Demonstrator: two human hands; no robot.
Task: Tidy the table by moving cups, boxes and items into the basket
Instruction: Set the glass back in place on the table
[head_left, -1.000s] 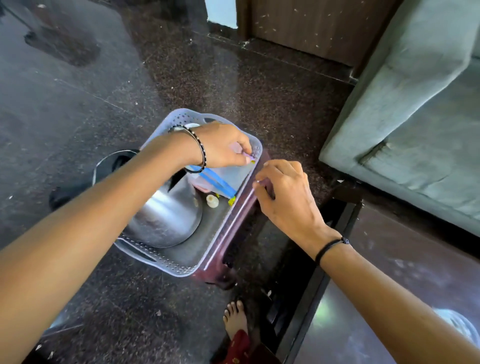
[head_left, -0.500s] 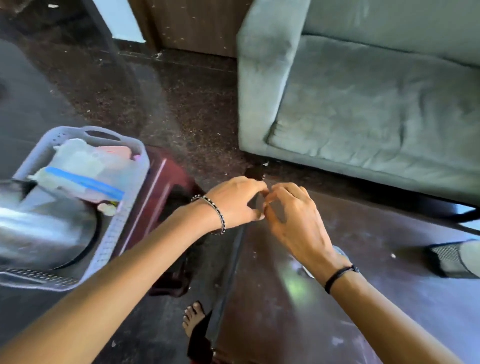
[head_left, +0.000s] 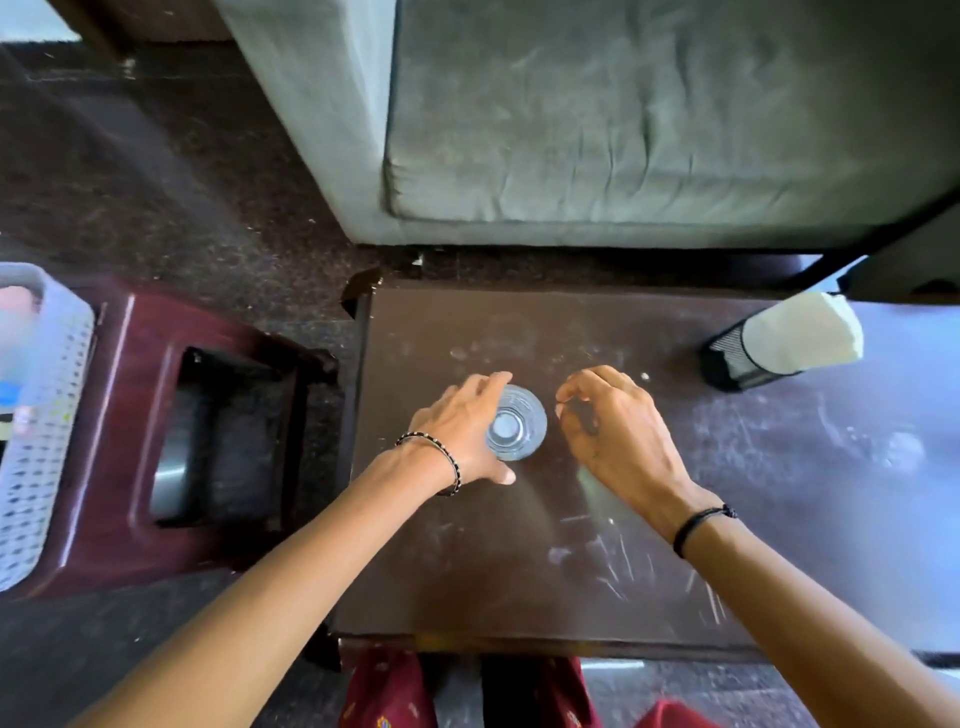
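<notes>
Clear glass is the thing in hand: a small tumbler (head_left: 515, 422) stands upright on the dark brown table (head_left: 519, 561), toward its left half, seen from straight above in the only view, the head camera. The left hand (head_left: 462, 436) curls round the tumbler's left side, fingers at the far rim and thumb at the near side, touching it, though I cannot tell whether the grip is fully closed. The right hand (head_left: 613, 426) hovers just beside the glass, fingers bent and holding nothing. The white perforated basket (head_left: 47, 415) sits on a maroon stool (head_left: 171, 431) well off to the left. A black holder of white napkins (head_left: 779, 343) remains on the table's far right. I judge the step to be picking up the cup; next comes a firm, level lift and a carry leftward to the basket.
</notes>
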